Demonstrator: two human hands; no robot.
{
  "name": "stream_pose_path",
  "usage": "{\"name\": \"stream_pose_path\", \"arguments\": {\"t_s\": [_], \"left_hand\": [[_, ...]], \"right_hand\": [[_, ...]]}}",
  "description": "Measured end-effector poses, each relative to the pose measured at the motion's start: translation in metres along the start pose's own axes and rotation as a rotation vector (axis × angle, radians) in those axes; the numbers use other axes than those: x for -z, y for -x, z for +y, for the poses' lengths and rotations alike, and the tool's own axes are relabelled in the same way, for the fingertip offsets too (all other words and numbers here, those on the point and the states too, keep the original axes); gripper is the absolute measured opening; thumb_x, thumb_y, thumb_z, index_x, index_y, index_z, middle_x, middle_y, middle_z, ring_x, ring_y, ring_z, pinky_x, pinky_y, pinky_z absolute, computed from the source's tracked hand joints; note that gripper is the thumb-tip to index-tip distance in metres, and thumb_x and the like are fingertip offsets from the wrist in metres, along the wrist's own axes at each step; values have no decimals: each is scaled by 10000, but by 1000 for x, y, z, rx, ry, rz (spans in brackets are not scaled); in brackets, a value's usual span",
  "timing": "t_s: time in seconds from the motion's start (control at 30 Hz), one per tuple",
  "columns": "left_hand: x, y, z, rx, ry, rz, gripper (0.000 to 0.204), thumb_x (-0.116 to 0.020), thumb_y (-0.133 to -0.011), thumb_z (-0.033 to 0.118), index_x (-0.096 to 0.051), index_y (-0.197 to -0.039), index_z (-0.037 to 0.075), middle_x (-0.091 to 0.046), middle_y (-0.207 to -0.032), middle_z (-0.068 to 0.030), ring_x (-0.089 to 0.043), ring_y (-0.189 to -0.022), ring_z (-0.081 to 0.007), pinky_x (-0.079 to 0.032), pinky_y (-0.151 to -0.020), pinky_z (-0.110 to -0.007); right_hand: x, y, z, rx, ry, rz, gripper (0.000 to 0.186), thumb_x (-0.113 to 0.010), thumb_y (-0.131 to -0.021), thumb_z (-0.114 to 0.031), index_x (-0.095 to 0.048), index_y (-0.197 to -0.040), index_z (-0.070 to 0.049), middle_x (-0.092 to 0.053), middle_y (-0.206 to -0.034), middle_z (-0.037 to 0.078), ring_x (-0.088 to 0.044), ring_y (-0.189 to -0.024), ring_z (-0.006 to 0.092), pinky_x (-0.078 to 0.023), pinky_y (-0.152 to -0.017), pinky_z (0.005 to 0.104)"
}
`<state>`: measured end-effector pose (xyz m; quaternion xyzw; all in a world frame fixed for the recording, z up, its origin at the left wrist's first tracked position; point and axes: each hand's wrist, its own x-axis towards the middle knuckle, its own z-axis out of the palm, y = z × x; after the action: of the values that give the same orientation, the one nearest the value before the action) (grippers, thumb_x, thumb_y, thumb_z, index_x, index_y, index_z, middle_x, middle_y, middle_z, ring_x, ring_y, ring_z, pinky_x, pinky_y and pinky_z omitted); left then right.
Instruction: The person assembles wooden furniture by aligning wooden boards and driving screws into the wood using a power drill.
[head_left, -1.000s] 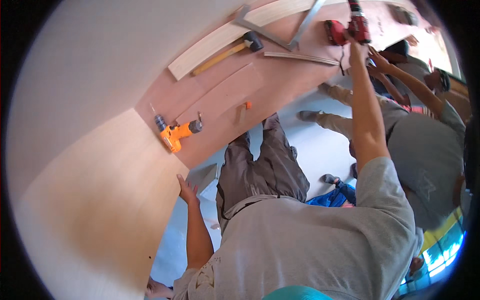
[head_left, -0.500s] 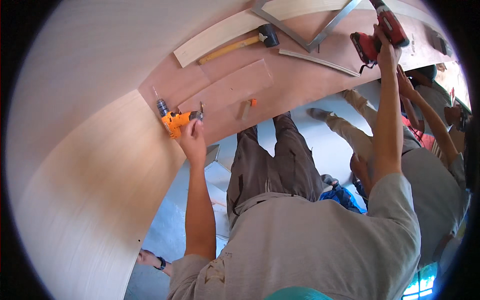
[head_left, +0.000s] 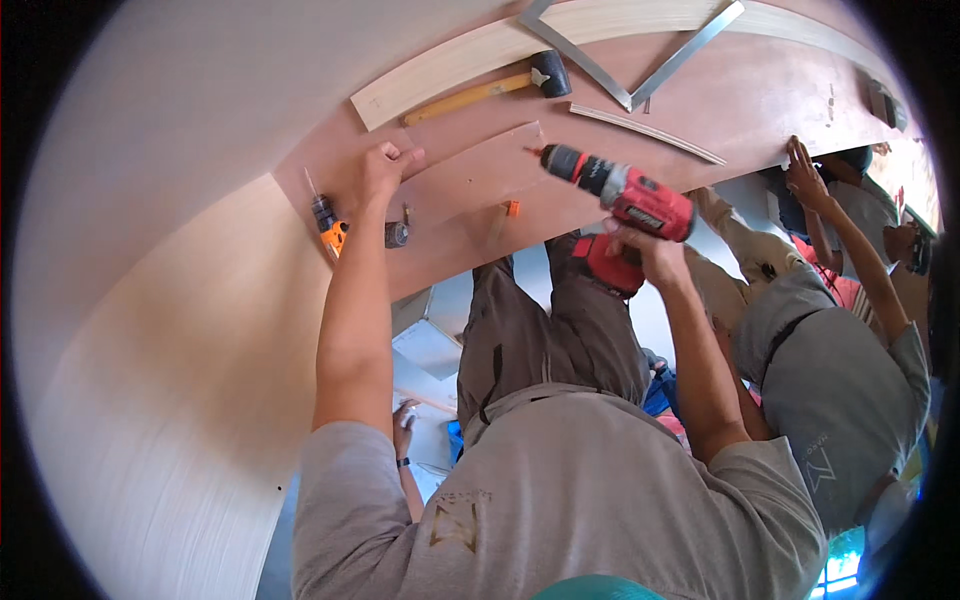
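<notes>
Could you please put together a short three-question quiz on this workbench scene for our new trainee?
1. True or false: the right hand holds the red drill.
2. What does the left hand rest on?
A. the hammer
B. the reddish-brown board
C. the metal square
3. Fill in: the small orange tool lies on the ____ side of the left hand.

Key:
1. True.
2. B: the palm presses the board, apart from the hammer and the square.
3. Left, near the board's edge.
</notes>
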<state>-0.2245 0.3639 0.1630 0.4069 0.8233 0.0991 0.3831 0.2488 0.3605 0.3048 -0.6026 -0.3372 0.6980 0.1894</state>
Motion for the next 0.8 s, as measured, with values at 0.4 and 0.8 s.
{"name": "stream_pose_path", "arguments": {"t_s": [0.4, 0.8], "left_hand": [[18, -2, -17, -143, 41, -98, 352, -896, -930, 306, -677, -880, 35, -664, -759, -47, -584, -701, -152, -509, -635, -370], [183, 208, 128, -782, 1086, 186, 458, -665, -1094, 225, -565, -1493, 26, -723, -1211, -237, -724, -966, -300, -604, -803, -417]], "right_hand": [[-109, -76, -44, -55, 20, -268, 162, -831, -902, -134, -686, -933, -66, -596, -669, 4, -543, -499, 119, -429, -485, 299], [-142, -121, -49, -123, 234, -230, 143, -819, -887, -105, -680, -915, -82, -598, -654, 13, -546, -499, 117, -455, -484, 295]]}}
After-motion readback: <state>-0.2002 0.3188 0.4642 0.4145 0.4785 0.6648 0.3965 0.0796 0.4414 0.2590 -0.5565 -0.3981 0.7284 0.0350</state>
